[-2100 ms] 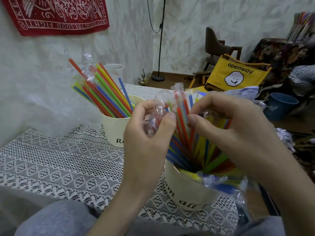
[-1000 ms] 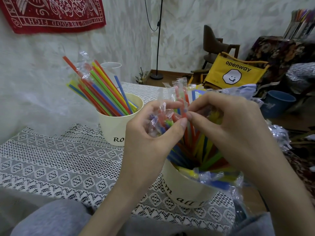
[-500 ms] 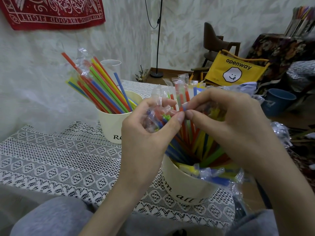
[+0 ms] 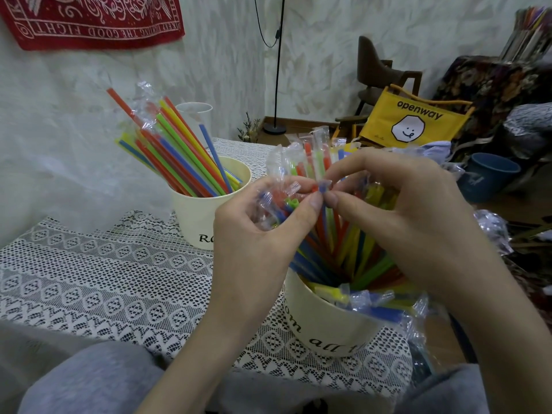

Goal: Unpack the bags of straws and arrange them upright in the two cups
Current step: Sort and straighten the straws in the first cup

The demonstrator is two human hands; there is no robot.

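Straws (image 4: 343,249) fill the near cup (image 4: 322,321), a cream tub standing on the lace tablecloth (image 4: 89,279) right in front of the person. They fan out in blue, orange, yellow and green, and many tips there carry clear plastic wrappers (image 4: 316,150). A few wrapped ones lie across the rim on its right side rather than standing up.

The left hand (image 4: 263,243) is curled round a small bunch of wrapped tips, with thumb and forefinger closed at the top of a blue straw (image 4: 324,201). The right hand (image 4: 412,222) meets it there, its thumb and forefinger pinching at the same tip, apparently on the wrapper; the other fingers are loosely bent. Whether the film is tearing free cannot be told.

The far cup (image 4: 206,216), further back and to the left, holds a leaning bundle of straws (image 4: 179,156), and a crinkled scrap of clear wrapper (image 4: 143,106) sits over some of their upper ends.

Judging by this, both cups are already loaded, so the filling looks largely done. What is left seems to be stripping the remaining wrappers, standing the ones on the rim upright and tidying the lean. Crumpled clear plastic (image 4: 493,231) lies off to the right, past the table edge.
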